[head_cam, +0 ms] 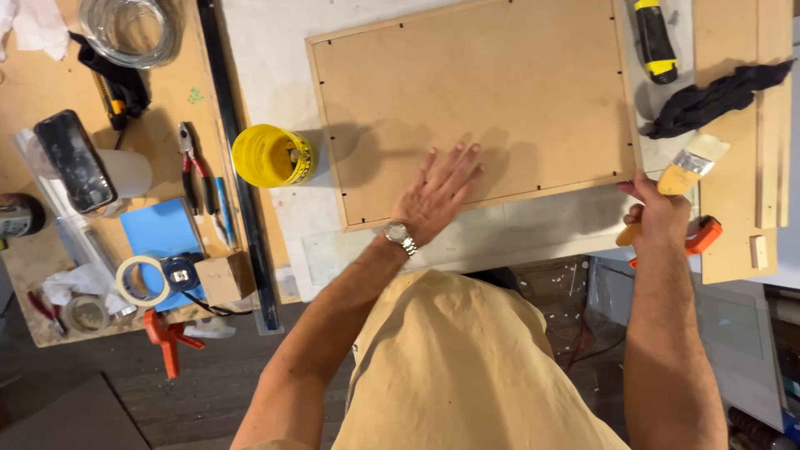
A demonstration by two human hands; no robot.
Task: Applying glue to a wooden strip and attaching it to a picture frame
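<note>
Brown fibreboard backing filled a wooden picture frame (467,108) that lay face down on the pale workbench (275,50), taking up the middle of the view. At about 6 o'clock on that backing the left hand (435,196) rested flat, palm down and fingers spread wide, gripping nothing, with a metal wristwatch (400,236) on the wrist just off the frame's near edge. At roughly 4 o'clock from the frame's centre, just past its near right corner, the right hand (658,212) was closed around the wooden handle of a flat paintbrush (687,165), whose pale bristles pointed away toward 1 o'clock. An orange clamp (704,235) showed just beyond that hand, at 3 o'clock from it. Farther off at 12 o'clock from the brush lay a dark crumpled rag (717,98), and past it a yellow and black utility knife (654,37). At 9 o'clock from the frame, just beside its left edge, stood a yellow tub (271,156). A long dark metal ruler (237,167) ran along the bench edge beside the tub. On the board to the far left lay red-handled pliers (193,167), a blue pad (162,233), a roll of masking tape (140,279), a small wooden block (225,277) and a dark phone (73,160). At 11 o'clock in the corner sat a coil of clear tubing (129,29).
</note>
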